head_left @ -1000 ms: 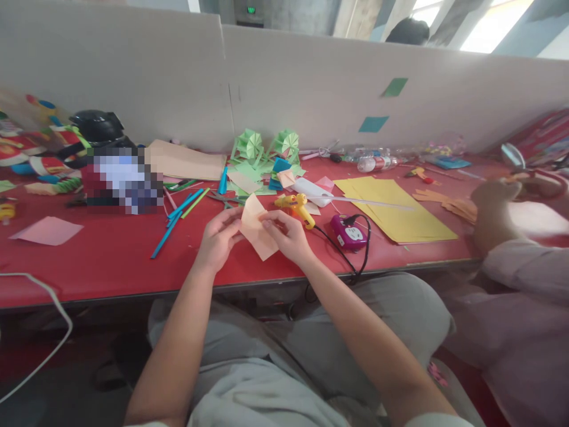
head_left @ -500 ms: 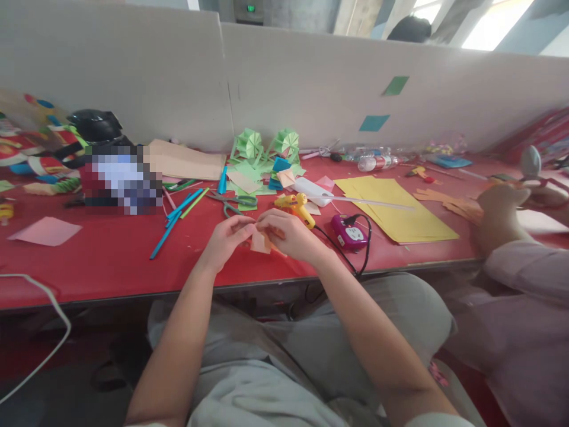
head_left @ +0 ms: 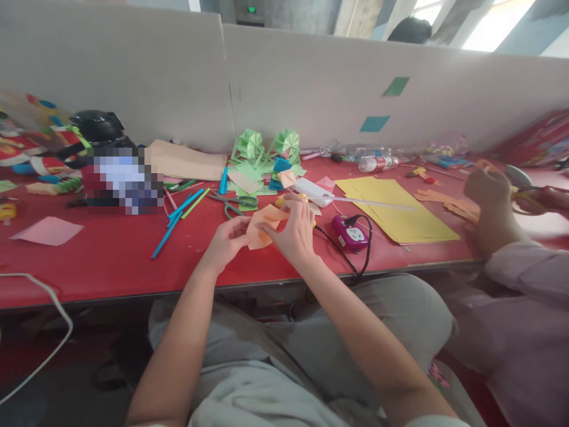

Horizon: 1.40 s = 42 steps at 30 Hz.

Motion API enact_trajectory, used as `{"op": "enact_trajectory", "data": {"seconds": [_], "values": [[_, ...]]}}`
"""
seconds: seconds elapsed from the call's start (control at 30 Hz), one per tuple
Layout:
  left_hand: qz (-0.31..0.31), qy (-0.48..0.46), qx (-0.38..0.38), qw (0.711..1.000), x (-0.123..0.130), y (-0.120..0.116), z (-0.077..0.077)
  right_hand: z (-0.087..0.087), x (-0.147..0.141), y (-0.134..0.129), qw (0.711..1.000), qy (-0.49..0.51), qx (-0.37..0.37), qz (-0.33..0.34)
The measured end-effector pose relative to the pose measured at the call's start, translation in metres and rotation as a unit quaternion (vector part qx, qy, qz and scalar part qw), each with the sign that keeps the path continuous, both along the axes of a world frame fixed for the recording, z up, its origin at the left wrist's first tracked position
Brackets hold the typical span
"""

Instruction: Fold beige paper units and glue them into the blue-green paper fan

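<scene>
A creased piece of orange paper (head_left: 262,228) is held just above the red table (head_left: 120,261), near its front edge. My left hand (head_left: 227,242) pinches the paper's left side. On the other side my right hand (head_left: 295,230) grips it, the thumb lying over the paper's face. Behind my right hand is a yellow glue gun (head_left: 303,197), mostly covered by the fingers. Scissors with dark green handles (head_left: 240,201) lie just beyond my left hand.
Folded green paper shapes (head_left: 249,144) stand at the back. Blue strips (head_left: 175,223) lie left. A purple power socket (head_left: 351,232) with a black cord and yellow sheets (head_left: 400,210) are right. A co-worker's hand (head_left: 493,196) is at far right, near scissors.
The orange paper has come up and opened out, showing more of its face. My right hand has turned upright, fingers pointing up. At right, the co-worker's hands have shifted.
</scene>
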State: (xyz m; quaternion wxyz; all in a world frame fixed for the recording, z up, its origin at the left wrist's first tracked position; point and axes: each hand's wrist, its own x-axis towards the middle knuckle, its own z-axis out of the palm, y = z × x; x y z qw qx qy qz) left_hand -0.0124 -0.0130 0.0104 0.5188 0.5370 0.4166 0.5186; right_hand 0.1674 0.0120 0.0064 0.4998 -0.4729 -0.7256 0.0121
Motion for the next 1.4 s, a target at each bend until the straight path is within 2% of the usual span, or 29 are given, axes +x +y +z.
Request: {"op": "enact_trajectory", "data": {"seconds": [0.13,0.27,0.37,0.5,0.63,0.77,0.9,1.03,1.2,1.4], "values": [[0.023,0.030,0.004,0.999,0.001,0.002,-0.003,-0.002,-0.002,0.000,1.000,-0.009,0.009,-0.020],[0.058,0.020,-0.001,0.998,0.001,0.005,-0.011,-0.002,-0.003,-0.002,1.000,0.007,0.008,-0.019],[0.108,0.025,-0.005,0.994,-0.001,0.008,-0.017,-0.003,-0.004,-0.003,1.000,0.012,0.006,-0.010],[0.166,0.073,0.030,0.983,-0.004,0.010,-0.020,-0.004,-0.005,-0.004,0.999,-0.009,0.024,-0.021],[0.186,0.084,0.046,0.978,-0.004,0.010,-0.020,-0.005,-0.007,-0.002,0.999,-0.014,-0.022,0.033],[0.160,0.067,0.040,0.984,-0.002,0.008,-0.018,-0.009,-0.009,0.001,0.987,0.062,-0.094,0.111],[0.112,0.060,0.021,0.992,0.000,0.006,-0.015,-0.012,-0.009,0.003,0.975,0.123,-0.107,0.153],[0.077,0.081,0.026,0.993,0.001,0.004,-0.013,-0.013,-0.011,0.002,0.972,0.133,-0.095,0.168],[0.033,0.055,0.009,0.998,0.002,0.003,-0.013,-0.012,-0.014,0.001,0.970,0.139,-0.094,0.175],[0.036,0.054,-0.008,0.998,0.003,0.004,-0.013,-0.013,-0.015,0.001,0.968,0.158,-0.096,0.171]]}}
